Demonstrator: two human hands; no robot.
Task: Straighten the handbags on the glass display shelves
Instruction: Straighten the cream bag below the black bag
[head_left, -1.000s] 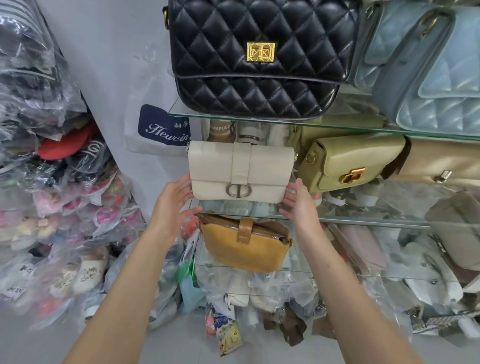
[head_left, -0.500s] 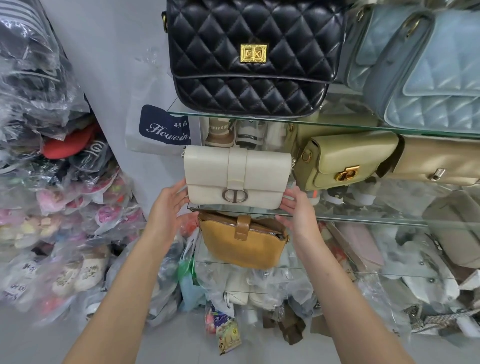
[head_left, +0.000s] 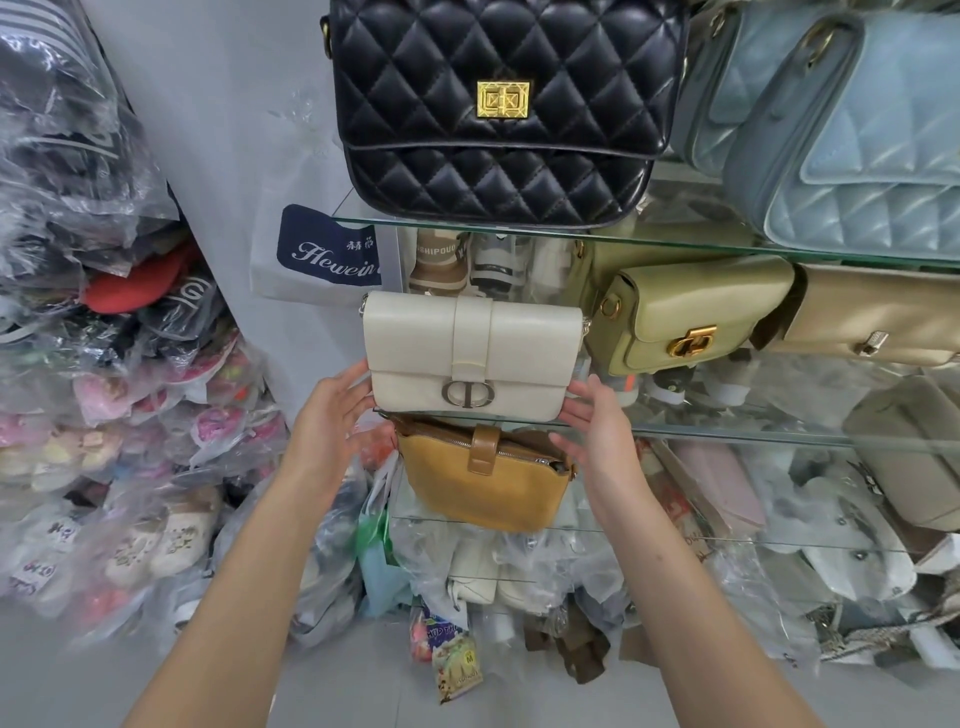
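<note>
Handbags crowd these shelves; my left hand (head_left: 332, 415) and right hand (head_left: 597, 431) lie open against the cream bag (head_left: 472, 353), fingers (head_left: 579, 402) grasping nothing. Nudged unevenly, it could slide off the glass shelf (head_left: 727, 434) edge.

The right hand (head_left: 597, 431) has opened and drawn slightly off the cream leather flap handbag (head_left: 470, 353), which now sits squarer; the left hand (head_left: 332, 415) flattens against its end.

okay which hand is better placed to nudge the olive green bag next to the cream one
Right, probably. The right hand sits at the cream bag's right end, on the side of the olive green bag. The left hand would have to cross over.
</note>
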